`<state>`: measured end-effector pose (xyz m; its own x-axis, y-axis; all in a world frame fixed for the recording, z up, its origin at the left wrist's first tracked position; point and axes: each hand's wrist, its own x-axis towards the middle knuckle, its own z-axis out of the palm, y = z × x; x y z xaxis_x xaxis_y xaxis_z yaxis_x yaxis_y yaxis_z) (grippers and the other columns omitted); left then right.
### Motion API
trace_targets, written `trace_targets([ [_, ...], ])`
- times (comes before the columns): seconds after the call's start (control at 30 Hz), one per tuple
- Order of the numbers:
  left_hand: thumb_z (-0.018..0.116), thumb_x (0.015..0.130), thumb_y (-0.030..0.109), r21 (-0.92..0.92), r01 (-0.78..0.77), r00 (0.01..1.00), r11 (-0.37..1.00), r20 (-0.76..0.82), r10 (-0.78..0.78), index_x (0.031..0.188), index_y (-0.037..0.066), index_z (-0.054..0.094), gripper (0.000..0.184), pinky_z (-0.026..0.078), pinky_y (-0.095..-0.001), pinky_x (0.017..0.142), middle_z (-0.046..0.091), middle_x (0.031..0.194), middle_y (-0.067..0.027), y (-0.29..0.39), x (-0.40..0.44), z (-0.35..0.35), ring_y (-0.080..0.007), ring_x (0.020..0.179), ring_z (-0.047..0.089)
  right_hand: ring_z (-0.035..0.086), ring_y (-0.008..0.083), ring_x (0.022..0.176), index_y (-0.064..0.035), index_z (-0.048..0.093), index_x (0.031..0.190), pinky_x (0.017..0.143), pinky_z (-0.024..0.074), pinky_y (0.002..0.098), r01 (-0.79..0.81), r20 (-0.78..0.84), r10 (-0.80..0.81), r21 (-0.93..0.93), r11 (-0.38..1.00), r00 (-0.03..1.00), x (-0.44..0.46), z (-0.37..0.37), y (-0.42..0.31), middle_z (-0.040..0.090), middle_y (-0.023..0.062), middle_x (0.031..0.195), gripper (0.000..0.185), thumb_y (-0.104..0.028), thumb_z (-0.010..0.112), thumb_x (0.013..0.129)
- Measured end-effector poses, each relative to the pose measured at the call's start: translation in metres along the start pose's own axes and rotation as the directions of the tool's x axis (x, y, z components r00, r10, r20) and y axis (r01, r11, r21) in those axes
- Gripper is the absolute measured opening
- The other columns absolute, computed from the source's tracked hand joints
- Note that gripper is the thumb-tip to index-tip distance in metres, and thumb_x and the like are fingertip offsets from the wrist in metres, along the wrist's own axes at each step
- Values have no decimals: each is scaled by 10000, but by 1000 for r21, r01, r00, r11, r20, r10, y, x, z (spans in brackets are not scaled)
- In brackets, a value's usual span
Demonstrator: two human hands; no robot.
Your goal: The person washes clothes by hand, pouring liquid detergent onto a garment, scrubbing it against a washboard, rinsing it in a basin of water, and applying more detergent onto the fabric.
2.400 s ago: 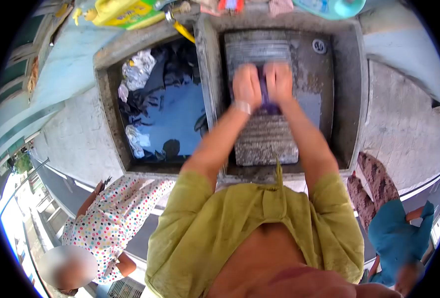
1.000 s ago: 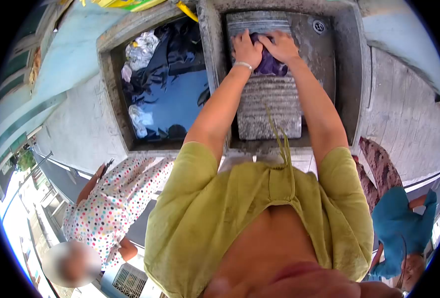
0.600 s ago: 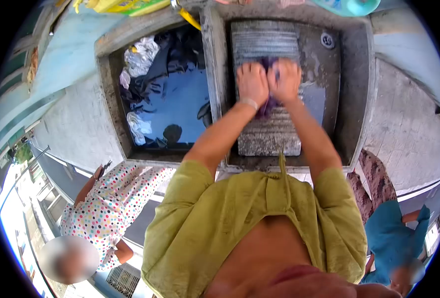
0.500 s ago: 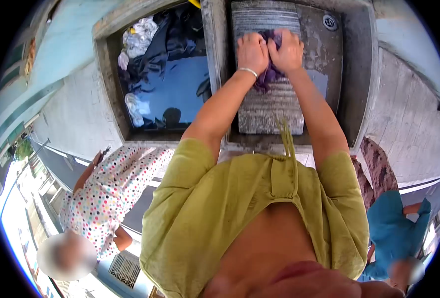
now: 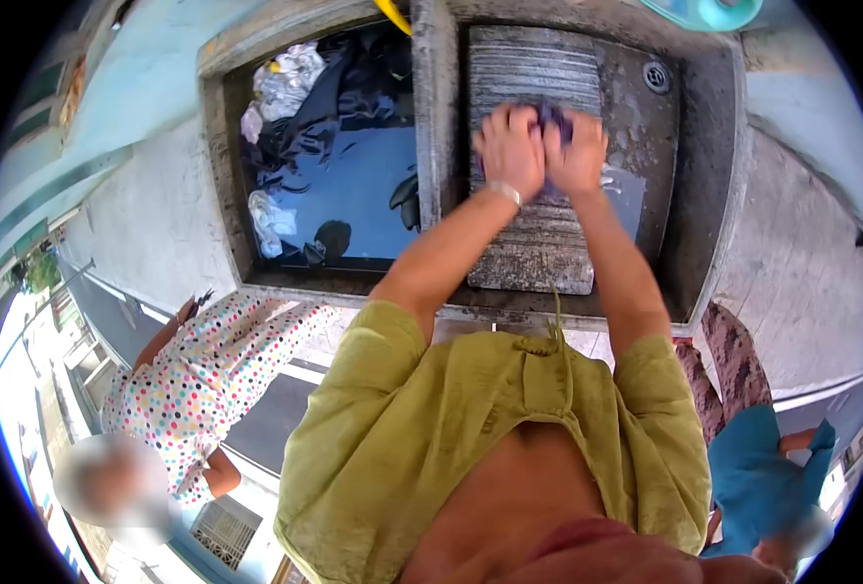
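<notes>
together, left hand (image 5: 513,153) and right hand (image 5: 575,158) hold purple cloth (image 5: 551,117) on ridged board (image 5: 532,261)

So my top (image 5: 490,419) is a yellowish olive green, and the cloth (image 5: 551,115) by my fingers (image 5: 515,146) is deep purple. The ridged board (image 5: 538,238) is grey with pale and dark stripes. One person's dress (image 5: 193,394) is white with multicoloured polka dots, another's top (image 5: 757,472) is teal, with blotchy maroon-brown trousers (image 5: 738,365).
</notes>
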<state>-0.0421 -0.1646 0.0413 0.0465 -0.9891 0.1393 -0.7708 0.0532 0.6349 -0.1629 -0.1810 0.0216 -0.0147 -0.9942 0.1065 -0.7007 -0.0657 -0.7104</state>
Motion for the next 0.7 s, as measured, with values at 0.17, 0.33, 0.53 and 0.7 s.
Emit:
trace_targets([
  [0.17, 492, 861, 253, -5, 8, 999, 1000, -42, -8, 1075, 57, 511, 291, 393, -481, 805, 546, 1039, -164, -15, 48, 20, -344, 943, 506, 556, 364, 998, -116, 625, 1023, 846, 418, 487, -207, 59, 214, -104, 973, 975, 37, 2, 2, 612, 178, 1050, 410, -448, 550, 794],
  [0.33, 505, 840, 193, -359, -194, 964, 913, -243, 109, 985, 44, 500, 208, 315, -450, 880, 502, 1006, -176, 6, -71, -42, -349, 952, 456, 556, 271, 956, -103, 563, 844, 965, 327, 463, 392, -51, -389, 143, 909, 920, -57, -56, -51, 597, 79, 950, 171, -235, 632, 761],
  [0.53, 555, 745, 119, -118, -202, 979, 972, -59, 196, 832, 68, 461, 138, 302, -442, 777, 479, 934, -174, 1, -104, -24, -358, 876, 432, 483, 307, 1016, -114, 563, 688, 847, 359, 412, 326, -101, -316, 99, 940, 943, -71, -23, -23, 592, 61, 922, 136, -234, 597, 744],
  [0.7, 528, 834, 214, -92, 85, 996, 992, 22, -83, 933, 77, 483, 175, 333, -482, 792, 518, 957, -132, 0, 26, 0, -367, 956, 461, 564, 334, 928, -81, 628, 875, 798, 422, 447, -79, -68, 81, 30, 996, 994, 54, 12, 6, 631, 135, 911, 213, -255, 557, 776],
])
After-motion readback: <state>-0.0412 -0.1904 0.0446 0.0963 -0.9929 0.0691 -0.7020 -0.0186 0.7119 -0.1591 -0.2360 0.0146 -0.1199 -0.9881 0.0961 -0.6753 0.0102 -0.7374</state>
